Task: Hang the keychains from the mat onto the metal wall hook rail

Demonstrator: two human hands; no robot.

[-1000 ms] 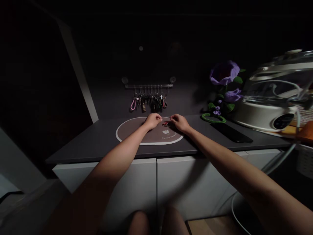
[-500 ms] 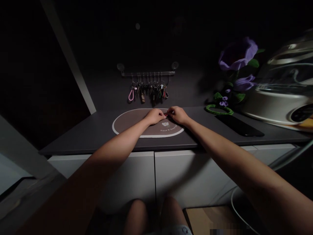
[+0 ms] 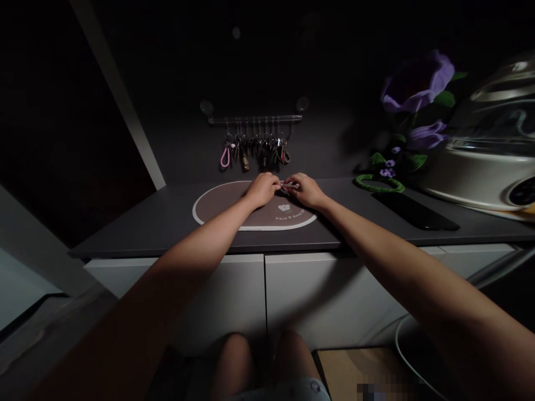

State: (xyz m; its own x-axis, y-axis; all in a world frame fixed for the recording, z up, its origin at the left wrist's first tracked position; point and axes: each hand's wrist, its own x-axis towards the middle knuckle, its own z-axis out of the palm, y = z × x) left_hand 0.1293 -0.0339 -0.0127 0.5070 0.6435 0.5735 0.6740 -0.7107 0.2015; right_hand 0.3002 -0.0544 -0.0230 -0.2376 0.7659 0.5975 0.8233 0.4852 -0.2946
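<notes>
My left hand (image 3: pixel 264 189) and my right hand (image 3: pixel 306 190) meet over the back right part of an oval brown mat (image 3: pixel 221 209) with a white rim. The fingertips of both are pinched together around a small thing (image 3: pixel 285 187), partly hidden, with a glint on it; its kind cannot be made out. Behind them, several bunches of keys (image 3: pixel 259 147) hang from a clear hook rail (image 3: pixel 256 119) on the dark wall. Among these is a pink loop strap (image 3: pixel 225 157).
The mat lies on a dark countertop (image 3: pixel 137 223) above white cabinet doors (image 3: pixel 309 295). To the right are a black phone-like slab (image 3: pixel 414 210), a green ring (image 3: pixel 379 184), purple craft flowers (image 3: pixel 422 83) and a large pale appliance (image 3: pixel 472 172). A cardboard piece (image 3: pixel 355 370) lies on the floor.
Both hands have moved slightly up and away from me, fingertips still together at the small thing. The camera view has shifted a little.
</notes>
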